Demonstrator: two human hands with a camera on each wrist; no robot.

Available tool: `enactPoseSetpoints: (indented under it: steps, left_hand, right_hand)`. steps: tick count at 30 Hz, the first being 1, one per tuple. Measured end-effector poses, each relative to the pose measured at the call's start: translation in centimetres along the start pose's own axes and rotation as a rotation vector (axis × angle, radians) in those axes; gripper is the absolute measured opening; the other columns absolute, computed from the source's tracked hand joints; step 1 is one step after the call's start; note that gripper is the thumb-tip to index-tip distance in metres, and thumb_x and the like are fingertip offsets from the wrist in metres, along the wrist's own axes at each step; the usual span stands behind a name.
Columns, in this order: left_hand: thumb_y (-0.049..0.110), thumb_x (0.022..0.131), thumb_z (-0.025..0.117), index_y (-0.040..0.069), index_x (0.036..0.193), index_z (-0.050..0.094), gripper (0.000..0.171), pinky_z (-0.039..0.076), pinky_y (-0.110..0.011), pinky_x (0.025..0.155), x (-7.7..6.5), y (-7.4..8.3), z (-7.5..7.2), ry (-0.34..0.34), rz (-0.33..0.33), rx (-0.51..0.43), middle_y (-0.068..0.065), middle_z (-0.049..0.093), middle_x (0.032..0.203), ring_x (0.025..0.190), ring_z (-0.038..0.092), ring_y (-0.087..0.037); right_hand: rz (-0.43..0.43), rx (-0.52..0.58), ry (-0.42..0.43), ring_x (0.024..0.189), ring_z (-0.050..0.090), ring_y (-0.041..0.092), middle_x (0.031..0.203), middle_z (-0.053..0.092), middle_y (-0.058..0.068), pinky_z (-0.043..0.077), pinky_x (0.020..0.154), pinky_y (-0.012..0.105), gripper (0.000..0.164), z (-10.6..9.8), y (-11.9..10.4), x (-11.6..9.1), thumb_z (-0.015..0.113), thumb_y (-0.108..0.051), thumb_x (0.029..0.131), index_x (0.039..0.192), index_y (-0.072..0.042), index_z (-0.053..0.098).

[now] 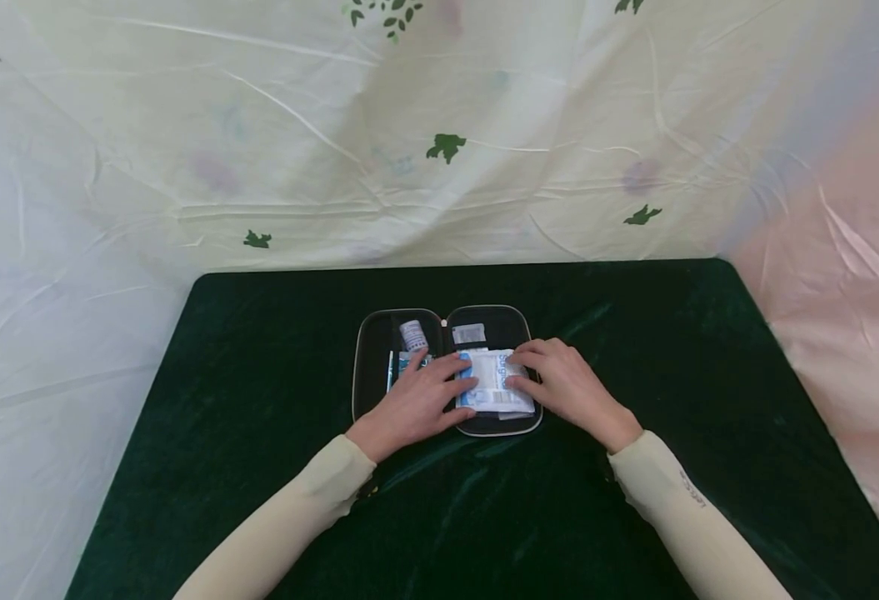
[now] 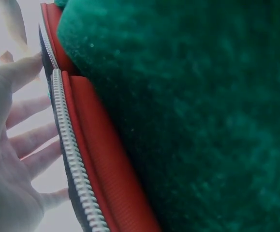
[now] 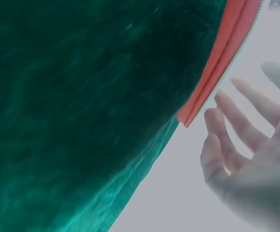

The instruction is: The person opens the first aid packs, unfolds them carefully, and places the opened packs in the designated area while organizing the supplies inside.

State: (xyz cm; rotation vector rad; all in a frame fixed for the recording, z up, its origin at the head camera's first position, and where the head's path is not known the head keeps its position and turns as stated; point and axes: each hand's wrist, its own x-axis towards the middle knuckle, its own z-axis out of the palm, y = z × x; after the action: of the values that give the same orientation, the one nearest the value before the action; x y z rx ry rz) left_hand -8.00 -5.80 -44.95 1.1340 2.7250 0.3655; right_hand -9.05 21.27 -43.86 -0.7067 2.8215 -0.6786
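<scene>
A zip case point(image 1: 368, 367) with a dark inside lies spread flat on the table. On its right half sits a white and blue packet point(image 1: 491, 382). My left hand point(image 1: 412, 407) reaches over the case's middle, its spread fingertips on the packet's left side. From the right, my right hand point(image 1: 572, 385) rests its fingertips on the packet's right edge. The left half holds a small white bottle point(image 1: 412, 335) and some teal packets point(image 1: 405, 363), partly hidden by my left hand. Both wrist views show the red outer side of the case point(image 2: 108, 150) with its zip.
A small pale packet point(image 1: 469, 333) lies at the top of the case's right half. Dark green velvet cloth point(image 1: 274, 358) covers the table. Behind it hangs a pale curtain point(image 1: 319, 167) with green leaf prints.
</scene>
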Motion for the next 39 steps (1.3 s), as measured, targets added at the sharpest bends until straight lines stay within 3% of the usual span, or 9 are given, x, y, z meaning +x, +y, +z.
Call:
enactPoseSetpoints:
  steps: [3, 8, 16, 27, 35, 39]
  left_hand:
    - [0.052, 0.101, 0.062, 0.021, 0.143, 0.063, 0.052, 0.02, -0.064, 0.122, 0.0, 0.0, 0.0, 0.002, -0.002, 0.004, -0.008, 0.047, 0.158, 0.15, 0.037, -0.028]
    - [0.053, 0.102, 0.06, 0.021, 0.143, 0.063, 0.052, 0.02, -0.064, 0.121, 0.2, 0.1, 0.1, 0.008, -0.013, 0.011, -0.008, 0.048, 0.157, 0.149, 0.039, -0.028]
    - [0.054, 0.102, 0.059, 0.022, 0.143, 0.063, 0.052, 0.021, -0.065, 0.121, 0.5, 0.2, -0.1, -0.003, -0.03, 0.043, -0.007, 0.05, 0.157, 0.149, 0.038, -0.03]
    - [0.052, 0.103, 0.057, 0.022, 0.146, 0.06, 0.052, 0.018, -0.066, 0.121, 1.0, -0.1, -0.3, -0.018, -0.043, 0.064, -0.007, 0.048, 0.158, 0.151, 0.034, -0.031]
    - [0.047, 0.102, 0.063, 0.02, 0.142, 0.063, 0.049, 0.027, -0.06, 0.12, 1.5, -0.6, -0.4, 0.034, -0.051, 0.044, -0.009, 0.05, 0.156, 0.148, 0.039, -0.029]
    - [0.047, 0.099, 0.069, 0.016, 0.14, 0.063, 0.052, 0.029, -0.061, 0.12, 1.7, -0.8, -0.5, 0.084, -0.073, 0.025, -0.011, 0.046, 0.156, 0.149, 0.036, -0.031]
  right_hand:
    - [-0.079, 0.003, -0.055, 0.126, 0.054, 0.032, 0.143, 0.062, 0.009, 0.044, 0.103, 0.057, 0.046, -0.2, 0.5, -0.8, 0.073, -0.046, 0.096, 0.13, -0.016, 0.073]
    - [-0.148, -0.06, -0.083, 0.134, 0.048, 0.033, 0.151, 0.057, 0.005, 0.04, 0.104, 0.059, 0.061, -0.1, 1.0, -1.5, 0.072, -0.059, 0.091, 0.136, -0.019, 0.07]
    - [-0.158, -0.119, -0.088, 0.138, 0.045, 0.034, 0.15, 0.058, 0.003, 0.034, 0.109, 0.064, 0.056, 0.1, 1.2, -1.2, 0.074, -0.051, 0.094, 0.14, -0.019, 0.067]
    - [-0.14, -0.143, -0.078, 0.146, 0.037, 0.04, 0.152, 0.056, 0.004, 0.021, 0.114, 0.074, 0.055, 0.5, 1.5, -1.1, 0.066, -0.053, 0.098, 0.143, -0.021, 0.064]
    - [-0.095, -0.094, -0.051, 0.141, 0.044, 0.042, 0.153, 0.051, 0.015, 0.035, 0.112, 0.067, 0.055, 0.8, 1.5, -0.7, 0.07, -0.046, 0.097, 0.142, -0.013, 0.063]
    - [-0.025, -0.041, -0.023, 0.139, 0.047, 0.042, 0.158, 0.04, 0.02, 0.04, 0.11, 0.064, 0.065, 0.7, 1.5, -0.4, 0.074, -0.045, 0.095, 0.147, -0.009, 0.056]
